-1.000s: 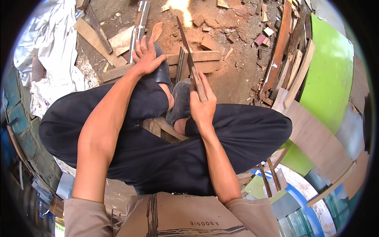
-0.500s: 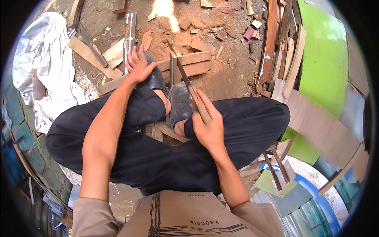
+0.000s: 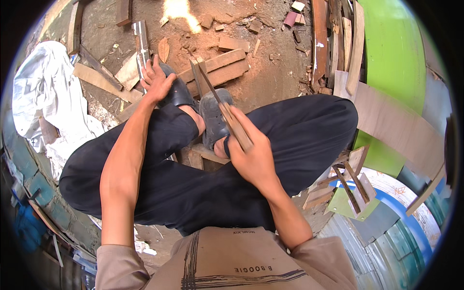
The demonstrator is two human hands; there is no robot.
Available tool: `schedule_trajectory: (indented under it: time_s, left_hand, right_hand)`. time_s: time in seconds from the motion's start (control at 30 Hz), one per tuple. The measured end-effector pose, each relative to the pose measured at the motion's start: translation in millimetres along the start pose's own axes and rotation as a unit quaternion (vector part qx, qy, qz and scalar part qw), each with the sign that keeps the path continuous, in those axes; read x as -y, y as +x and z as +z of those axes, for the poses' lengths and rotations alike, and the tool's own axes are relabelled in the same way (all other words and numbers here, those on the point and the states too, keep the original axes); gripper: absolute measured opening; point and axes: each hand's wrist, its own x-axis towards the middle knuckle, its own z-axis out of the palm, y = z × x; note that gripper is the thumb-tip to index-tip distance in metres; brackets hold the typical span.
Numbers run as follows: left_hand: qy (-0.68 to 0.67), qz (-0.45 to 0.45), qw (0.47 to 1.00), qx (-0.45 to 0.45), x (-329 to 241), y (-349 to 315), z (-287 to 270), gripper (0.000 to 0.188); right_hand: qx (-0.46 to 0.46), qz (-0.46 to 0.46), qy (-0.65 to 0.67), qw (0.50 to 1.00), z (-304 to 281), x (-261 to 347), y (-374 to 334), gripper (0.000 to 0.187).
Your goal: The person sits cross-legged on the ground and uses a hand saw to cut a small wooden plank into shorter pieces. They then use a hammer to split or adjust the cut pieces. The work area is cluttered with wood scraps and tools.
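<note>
My right hand (image 3: 253, 158) is closed around the wooden handle of what looks like a hand saw (image 3: 235, 126). Its thin dark blade, seen nearly edge-on, slants away to the upper left, past the toe of my right shoe (image 3: 210, 116). Beyond the shoes lies a thick wooden board (image 3: 227, 75), with a narrow upright strip (image 3: 196, 76) beside the blade. Whether the blade touches either piece, I cannot tell. Over the toe of my left shoe (image 3: 182, 94) rests my left hand (image 3: 158, 84), fingers spread, near the end of a white-marked strip (image 3: 141, 41).
Reddish sawdust and wood scraps (image 3: 256, 26) litter the dirt floor ahead. White cloth (image 3: 46, 92) lies at the left, near loose planks (image 3: 99, 79). Long timbers (image 3: 319, 48), a bright green panel (image 3: 394, 58) and a plywood sheet (image 3: 396, 125) line the right side.
My right hand has drawn the saw slightly back toward me. The whole view has shifted a little, so the floor things appear farther up and left. My left hand stays over the shoe.
</note>
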Motion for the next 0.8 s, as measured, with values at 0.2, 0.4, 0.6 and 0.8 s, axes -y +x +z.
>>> schedule_trajectory:
  time_s: [0.2, 0.4, 0.6, 0.8]
  left_hand:
    - [-0.017, 0.021, 1.000, 0.001, -7, 3, -8, 0.111]
    - [0.007, -0.002, 1.000, -0.011, 0, 3, -5, 0.111]
    - [0.003, 0.010, 1.000, -0.003, -4, 7, -6, 0.109]
    - [-0.009, 0.021, 0.999, -0.027, -4, -2, -8, 0.108]
  right_hand:
    - [-0.033, 0.010, 0.006, 0.999, 28, -15, 41, 0.056]
    - [0.031, -0.002, 0.033, 0.999, -38, 26, -74, 0.062]
    - [-0.009, 0.010, 0.038, 0.999, 29, -16, 59, 0.053]
    - [0.049, 0.030, 0.056, 0.997, -36, 18, -69, 0.059]
